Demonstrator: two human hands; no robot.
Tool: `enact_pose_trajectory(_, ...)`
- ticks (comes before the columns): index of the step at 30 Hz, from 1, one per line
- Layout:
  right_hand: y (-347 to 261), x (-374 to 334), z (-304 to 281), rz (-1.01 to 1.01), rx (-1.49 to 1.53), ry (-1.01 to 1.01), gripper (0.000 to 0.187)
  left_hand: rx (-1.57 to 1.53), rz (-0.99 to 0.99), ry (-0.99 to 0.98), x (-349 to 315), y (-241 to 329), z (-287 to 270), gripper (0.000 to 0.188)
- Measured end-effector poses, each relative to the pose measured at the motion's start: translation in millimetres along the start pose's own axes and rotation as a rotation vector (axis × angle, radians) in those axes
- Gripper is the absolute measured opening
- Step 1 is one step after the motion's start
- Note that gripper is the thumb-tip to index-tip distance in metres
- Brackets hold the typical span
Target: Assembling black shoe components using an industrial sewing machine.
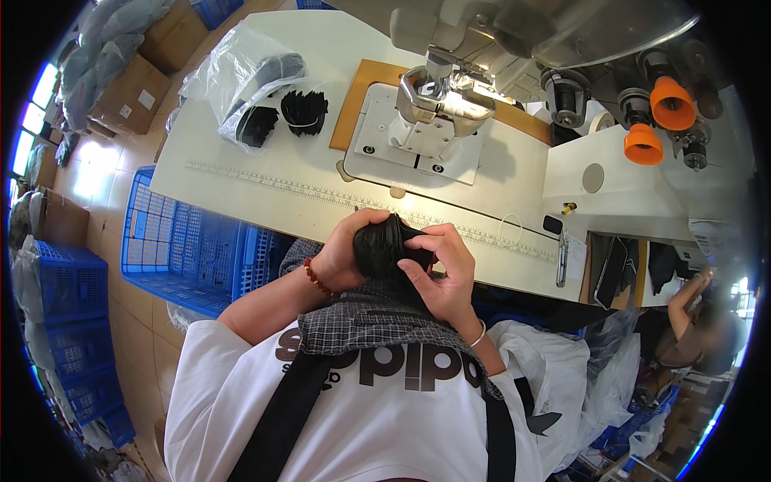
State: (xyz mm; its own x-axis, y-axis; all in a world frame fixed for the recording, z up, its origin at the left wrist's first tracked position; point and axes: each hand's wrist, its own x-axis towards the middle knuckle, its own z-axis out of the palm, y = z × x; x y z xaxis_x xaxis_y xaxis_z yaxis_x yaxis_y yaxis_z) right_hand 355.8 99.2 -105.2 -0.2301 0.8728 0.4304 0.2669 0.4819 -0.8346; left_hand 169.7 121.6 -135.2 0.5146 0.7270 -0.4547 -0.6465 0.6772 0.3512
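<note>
A thick bundle of black fabric pieces (381, 251) is between my two hands, in front of the table's near edge. My left hand (345, 251) is wrapped round its left side. At the right side of the bundle, my right hand (447, 273) is closed on the edges of the pieces with thumb and fingers. The lower end of the bundle is hidden against my checked apron (377, 321). Farther left on the table lies another black bundle, tied with a pale band (303, 112). Beside it, a dark bundle (256, 126) sits at the mouth of a clear plastic bag (229, 76).
A sewing machine (438, 120) stands beyond my hands. A measuring scale (321, 189) runs along the white table (265, 153). Blue crates (181, 249) are at the left. Small scissors-like metal snips (561, 261) lie at the right. A person (695, 329) is at far right.
</note>
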Motion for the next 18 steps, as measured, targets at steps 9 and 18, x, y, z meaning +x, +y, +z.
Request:
enact_pose_trajectory(9,4.9,0.0,-1.5,0.054,0.100,-0.037,0.017,0.041,0.026,0.001,-1.0,0.2,1.5,0.036)
enact_pose_trajectory(18,4.6,1.2,3.3,-0.061,-0.002,0.023,0.016,0.005,-0.014,-0.007,-0.3,1.6,0.4,0.036)
